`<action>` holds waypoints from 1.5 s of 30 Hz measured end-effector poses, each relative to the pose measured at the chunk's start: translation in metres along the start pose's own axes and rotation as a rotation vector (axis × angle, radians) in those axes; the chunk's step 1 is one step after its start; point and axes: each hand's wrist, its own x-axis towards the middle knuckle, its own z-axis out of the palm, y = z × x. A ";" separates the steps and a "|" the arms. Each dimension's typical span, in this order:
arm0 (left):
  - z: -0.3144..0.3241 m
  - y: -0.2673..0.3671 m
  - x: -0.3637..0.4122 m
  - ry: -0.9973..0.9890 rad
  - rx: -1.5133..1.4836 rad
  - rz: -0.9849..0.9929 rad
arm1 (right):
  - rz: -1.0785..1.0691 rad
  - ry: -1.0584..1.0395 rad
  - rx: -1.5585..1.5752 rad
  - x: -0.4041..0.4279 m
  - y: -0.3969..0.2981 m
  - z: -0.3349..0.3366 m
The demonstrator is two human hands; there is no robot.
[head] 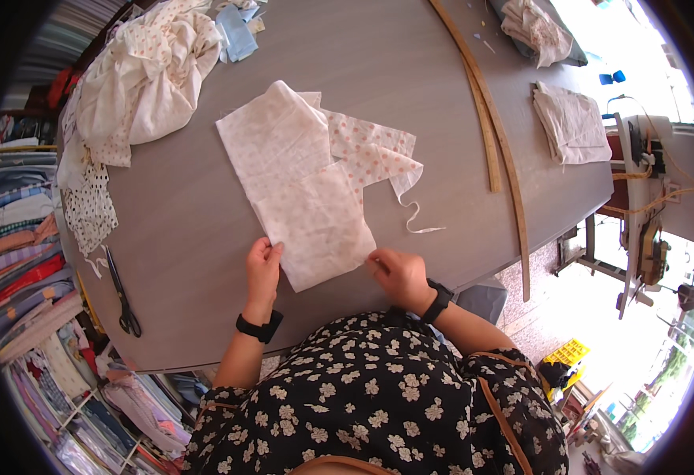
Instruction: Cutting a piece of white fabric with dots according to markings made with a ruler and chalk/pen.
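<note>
A pale cloth garment piece with faint dots lies folded on the grey table. My left hand pinches its lower left edge, thumb on top. At its lower right corner, my right hand has its fingers curled and pinches the cloth. From beneath the right side comes a part with orange polka dots, its wrong side partly turned up. A thin white tie string trails from that part onto the table. The cloth's underlayers are hidden.
Black-handled scissors lie at the left edge. Two wooden rulers cross the right side, one overhanging the edge. Crumpled dotted cloth is heaped back left; folded beige cloth lies right. Fabric stacks fill shelves beside the table.
</note>
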 end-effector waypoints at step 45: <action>-0.010 0.029 0.040 0.245 0.516 0.260 | 0.305 0.165 -0.550 0.255 0.086 -0.088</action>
